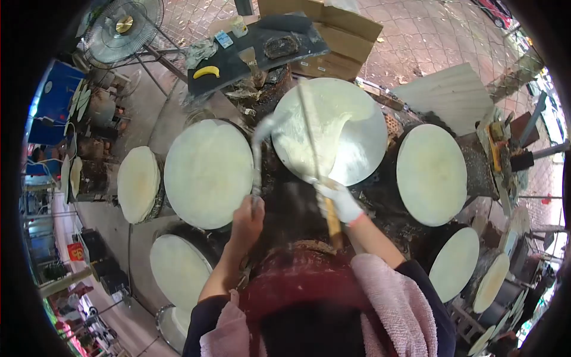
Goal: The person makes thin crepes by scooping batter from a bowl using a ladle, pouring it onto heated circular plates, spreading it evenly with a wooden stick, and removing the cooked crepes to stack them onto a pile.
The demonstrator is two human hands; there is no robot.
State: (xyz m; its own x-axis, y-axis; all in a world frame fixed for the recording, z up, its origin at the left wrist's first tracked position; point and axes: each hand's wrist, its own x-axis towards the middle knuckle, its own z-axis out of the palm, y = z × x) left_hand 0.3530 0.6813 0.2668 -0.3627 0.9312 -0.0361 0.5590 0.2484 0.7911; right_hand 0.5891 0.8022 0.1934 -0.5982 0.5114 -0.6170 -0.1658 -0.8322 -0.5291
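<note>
My bare left hand (247,216) is wrapped round the handle of a long grey tool with a curved upper end (257,152). That end is blurred beside the left rim of a round griddle, so its exact kind is unclear. In a white glove, my right hand (338,201) grips a long wooden stick (310,128) that reaches across the griddle (363,156). Pale batter (324,104) covers the griddle's left and upper part, while shiny bare metal shows at lower right. Whether the stick touches the batter, I cannot tell.
Round pale flatbreads lie on griddles left (208,174) and right (432,175), with several more farther out. Behind stands a dark table (262,59) with a banana (206,72) and a brush (252,62). A fan (124,27) stands back left, near a wire fence.
</note>
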